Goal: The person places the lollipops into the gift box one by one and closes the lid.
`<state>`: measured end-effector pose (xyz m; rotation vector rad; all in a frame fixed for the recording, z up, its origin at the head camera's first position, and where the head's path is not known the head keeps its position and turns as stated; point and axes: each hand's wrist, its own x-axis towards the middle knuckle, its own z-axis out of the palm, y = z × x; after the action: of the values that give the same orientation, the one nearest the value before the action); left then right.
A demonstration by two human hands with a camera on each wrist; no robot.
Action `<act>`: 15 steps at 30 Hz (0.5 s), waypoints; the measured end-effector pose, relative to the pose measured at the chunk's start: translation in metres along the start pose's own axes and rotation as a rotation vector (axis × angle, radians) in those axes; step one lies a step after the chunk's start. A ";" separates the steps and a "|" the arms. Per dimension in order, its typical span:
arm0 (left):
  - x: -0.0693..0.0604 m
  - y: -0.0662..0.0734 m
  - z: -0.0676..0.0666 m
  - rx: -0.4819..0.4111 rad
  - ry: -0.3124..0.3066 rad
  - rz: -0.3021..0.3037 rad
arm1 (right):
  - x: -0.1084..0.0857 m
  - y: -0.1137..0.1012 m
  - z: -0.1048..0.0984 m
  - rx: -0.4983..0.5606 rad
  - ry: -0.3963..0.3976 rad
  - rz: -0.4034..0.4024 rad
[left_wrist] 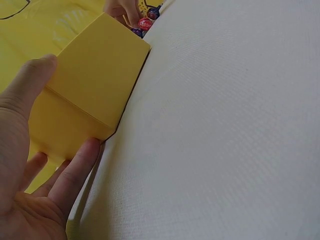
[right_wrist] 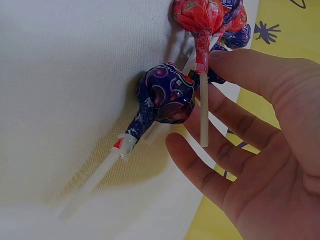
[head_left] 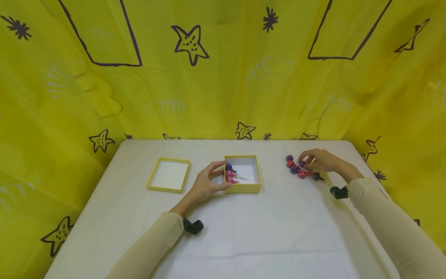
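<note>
A yellow open-topped box (head_left: 242,188) stands mid-table. My left hand (head_left: 205,184) grips its left side, the thumb and fingers on opposite faces; the left wrist view shows the fingers (left_wrist: 80,165) against the yellow wall. Along the box's inner left side lie one purple and several pink lollipops (head_left: 230,174), sticks pointing right. To the right, my right hand (head_left: 320,159) reaches into a cluster of red and purple lollipops (head_left: 302,174). Its thumb and index finger pinch a purple lollipop (head_left: 302,164); the contact is partly hidden. A purple lollipop (right_wrist: 166,95) lies beside those fingers.
The box's shallow yellow-edged lid (head_left: 169,174) lies left of the left hand, white inside facing up. A white cloth (head_left: 278,232) covers the table. Behind its back edge hangs a yellow curtain (head_left: 223,85) with starfish drawings.
</note>
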<state>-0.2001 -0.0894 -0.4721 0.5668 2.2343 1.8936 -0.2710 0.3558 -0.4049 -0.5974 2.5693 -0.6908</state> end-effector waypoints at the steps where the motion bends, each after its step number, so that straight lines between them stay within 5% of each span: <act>1: 0.000 0.000 0.000 0.004 -0.004 -0.001 | 0.000 0.000 0.000 0.000 0.001 0.000; 15: -0.002 -0.003 0.000 0.001 0.017 0.021 | 0.000 -0.002 0.001 0.009 0.002 0.026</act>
<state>-0.1990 -0.0907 -0.4753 0.5789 2.2486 1.9154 -0.2699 0.3543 -0.4045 -0.5601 2.5696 -0.6947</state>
